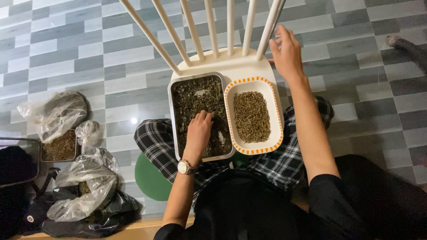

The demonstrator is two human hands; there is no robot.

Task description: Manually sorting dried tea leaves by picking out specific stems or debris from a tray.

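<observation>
Setting: a home, domestic floor workspace. Evidence: grey tiled floor [80,49] in staggered planks; white spindle-back chair [222,40] at 12 o'clock used as a table; green stool [149,178] at 7 o'clock; clear plastic bags [84,182] of dried plant matter lying loose on the floor at 8 to 9 o'clock.

Bright overhead light; glare spot on floor tiles [134,120]; edges slightly curved; sharp focus.

Black top w/ sleeves pushed up past elbows; black-and-white plaid trousers [156,143]. Left wrist: wristwatch [183,167] w/ round pale dial, metal band. Both hands bare, no gloves.
</observation>
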